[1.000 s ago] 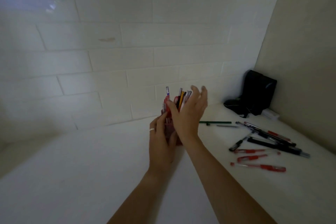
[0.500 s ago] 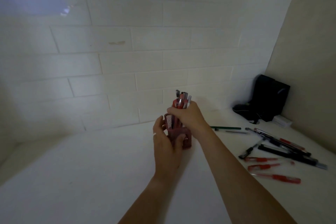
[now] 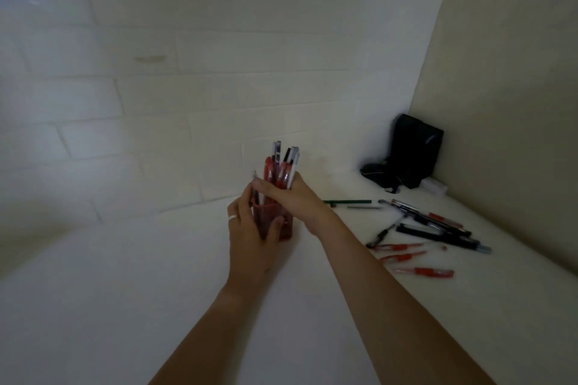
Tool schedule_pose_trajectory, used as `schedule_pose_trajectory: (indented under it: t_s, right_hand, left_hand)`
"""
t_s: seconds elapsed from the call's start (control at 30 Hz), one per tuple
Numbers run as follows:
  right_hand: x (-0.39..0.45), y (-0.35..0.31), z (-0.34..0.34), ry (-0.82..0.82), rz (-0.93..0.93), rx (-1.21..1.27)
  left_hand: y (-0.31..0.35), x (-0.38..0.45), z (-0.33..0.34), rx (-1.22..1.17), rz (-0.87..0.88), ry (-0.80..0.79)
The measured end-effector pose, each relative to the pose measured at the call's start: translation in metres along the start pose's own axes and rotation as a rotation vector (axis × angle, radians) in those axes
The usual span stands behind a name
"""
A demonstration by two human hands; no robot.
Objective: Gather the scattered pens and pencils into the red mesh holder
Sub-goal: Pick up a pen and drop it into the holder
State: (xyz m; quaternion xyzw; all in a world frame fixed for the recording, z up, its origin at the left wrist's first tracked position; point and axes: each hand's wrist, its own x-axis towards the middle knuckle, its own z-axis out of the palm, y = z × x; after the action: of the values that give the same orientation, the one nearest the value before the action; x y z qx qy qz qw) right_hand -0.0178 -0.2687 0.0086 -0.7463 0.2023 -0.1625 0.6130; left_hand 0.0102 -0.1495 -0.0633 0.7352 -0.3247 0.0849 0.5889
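Head view: pen-crammed red mesh holder

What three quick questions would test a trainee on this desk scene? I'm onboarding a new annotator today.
1. True or false: the left hand grips the red mesh holder.
2. What does the right hand hold? A) the bundle of pens standing in the holder B) the black pouch in the corner C) nothing
3. Fill in: the loose green pencil lies on the white table to the holder's ____.

Key: 1 true; 2 A; 3 right
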Motion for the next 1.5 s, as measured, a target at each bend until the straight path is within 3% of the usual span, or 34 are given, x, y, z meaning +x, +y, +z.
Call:
schedule_pose_trajectory:
  t_s: [0.13, 0.2, 0.27, 0.4, 0.5, 0.57, 0.8, 0.9, 1.1, 1.3, 1.5]
  right_hand:
    - [-0.035, 0.008, -0.03, 0.044, 0.07, -0.08]
    - [-0.054, 0.017, -0.055, 0.126, 0.009, -0.148]
    - [-0.068, 0.031, -0.084, 0.283, -0.094, -0.328]
    - [-0.099, 0.07, -0.138, 0.505, -0.077, -0.718]
    - [-0.115, 0.096, -0.155, 0.44, -0.014, -0.745]
    - [-0.121, 0.106, -0.158, 0.402, -0.097, -0.789]
    - [-0.136, 0.101, -0.172, 0.264, -0.126, -0.709]
    - [-0.139, 0.098, -0.177, 0.187, -0.119, -0.692]
    - [-0.139, 0.1, -0.178, 0.143, -0.135, -0.761]
    - [-0.139, 0.104, -0.178, 0.176, -0.121, -1.007]
    - [-0.134, 0.104, -0.165, 0.19, -0.407, -0.992]
  left_hand:
    - [0.008, -0.006, 0.0, 0.194, 0.055, 0.106]
    - [0.02, -0.012, 0.0, 0.252, 0.242, 0.2]
    - [0.035, -0.02, 0.006, 0.258, 0.44, 0.181]
    - [0.061, -0.038, 0.037, 0.286, 0.59, -0.288]
    - [0.073, -0.05, 0.077, 0.408, 0.513, -0.621]
    - [0.08, -0.057, 0.103, 0.453, 0.439, -0.706]
    - [0.075, -0.063, 0.14, 0.487, 0.414, -0.533]
    - [0.072, -0.057, 0.143, 0.574, 0.433, -0.573]
    - [0.071, -0.054, 0.145, 0.703, 0.656, -0.554]
    - [0.062, -0.046, 0.14, 0.858, 0.917, -0.49]
    - [0.07, -0.028, 0.106, 0.772, 0.895, -0.482]
